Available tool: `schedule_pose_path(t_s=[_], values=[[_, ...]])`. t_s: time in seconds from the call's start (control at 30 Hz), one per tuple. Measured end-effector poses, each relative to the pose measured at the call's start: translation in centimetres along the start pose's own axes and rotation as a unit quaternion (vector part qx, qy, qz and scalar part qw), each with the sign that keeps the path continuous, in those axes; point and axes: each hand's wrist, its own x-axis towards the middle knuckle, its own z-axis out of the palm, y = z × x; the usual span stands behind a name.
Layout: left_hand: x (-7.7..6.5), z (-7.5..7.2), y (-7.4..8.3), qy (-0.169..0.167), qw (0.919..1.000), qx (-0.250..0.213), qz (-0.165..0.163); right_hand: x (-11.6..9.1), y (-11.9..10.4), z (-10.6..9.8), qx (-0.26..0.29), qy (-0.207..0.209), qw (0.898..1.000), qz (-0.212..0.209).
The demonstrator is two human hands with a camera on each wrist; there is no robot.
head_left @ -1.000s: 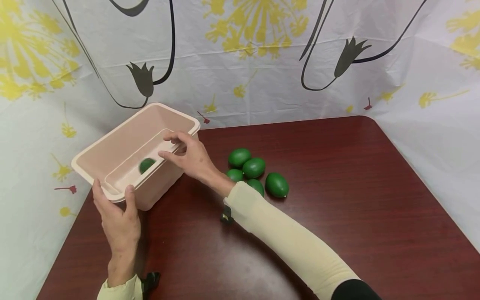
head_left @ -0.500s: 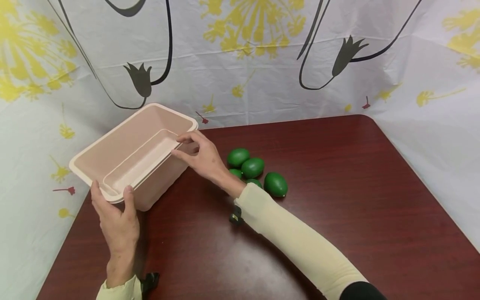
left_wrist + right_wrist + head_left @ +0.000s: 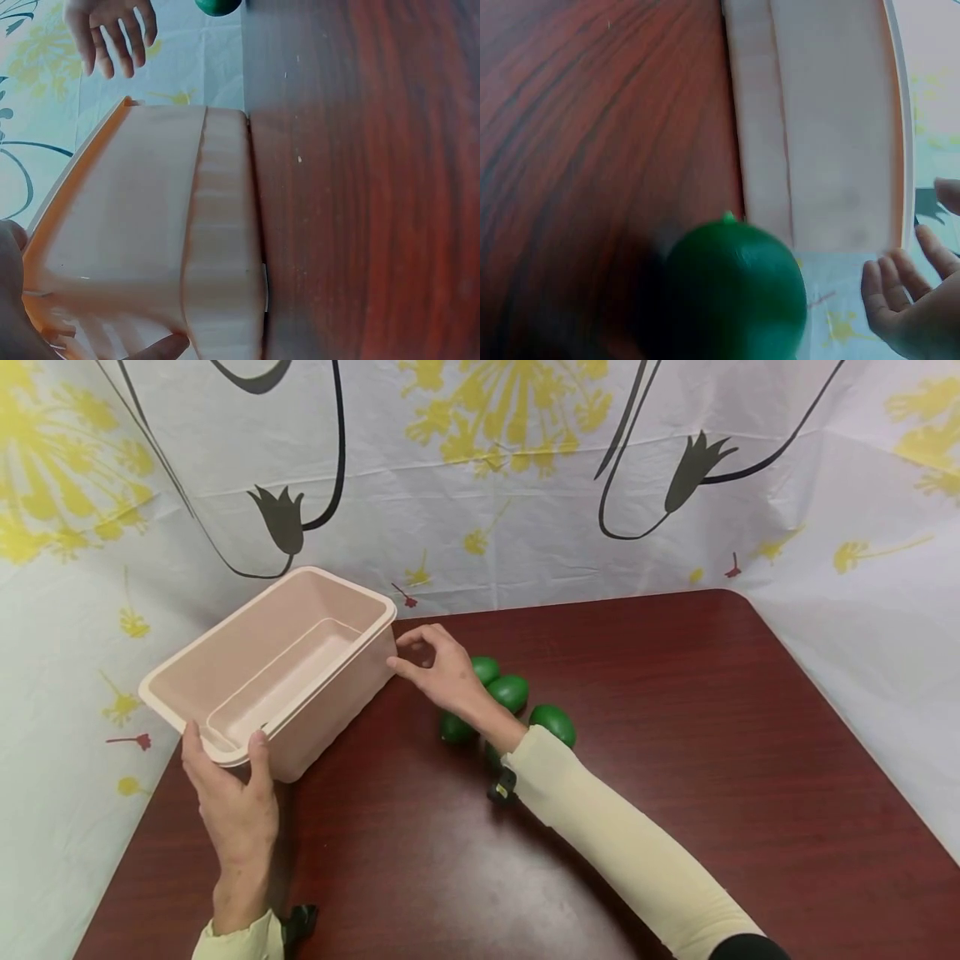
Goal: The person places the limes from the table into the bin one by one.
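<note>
A pale pink plastic bin (image 3: 330,714) stands at the table's left, its open top facing up. My left hand (image 3: 238,814) holds its near corner, thumb on one side and fingers on the other. Beyond the bin's right end, my right hand (image 3: 444,670) hovers with nothing in its loosely bent fingers. Several green limes (image 3: 508,693) lie under and beside the right forearm, which partly hides them. One lime (image 3: 735,292) looms close in the right wrist view, below the right hand (image 3: 919,300). The near wall hides part of the bin's floor.
The dark red wooden table (image 3: 675,693) has a rounded far corner. A white cloth (image 3: 525,560) with yellow and grey plant prints hangs behind it and along the sides.
My right hand has moved right, from over the bin's opening to outside it. The lime seen inside a second ago has slipped from sight. My left hand stays at the corner.
</note>
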Motion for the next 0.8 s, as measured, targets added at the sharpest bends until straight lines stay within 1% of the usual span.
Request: schedule_pose_path(t_s=[0.1,0.23,0.43,0.63,0.8], values=[[0.0,0.0,0.0,-0.001,1.0,0.0,0.0,0.0,0.3,-0.9,-0.011,0.0,1.0,0.019],[0.0,0.0,-0.1,-0.001,1.0,0.001,-0.001,-0.3,0.8,-2.4,-0.007,0.006,0.999,0.042],[0.0,-0.1,-0.1,0.003,1.0,0.004,0.007,-1.0,1.8,-4.3,-0.015,0.006,0.998,0.065],[0.1,-0.1,0.0,0.007,0.9999,0.001,0.008,-1.6,2.8,-5.2,-0.03,0.012,0.996,0.083],[-0.1,0.0,0.0,0.007,1.0,0.001,0.006,-2.1,3.5,-5.5,-0.048,0.011,0.995,0.082]])
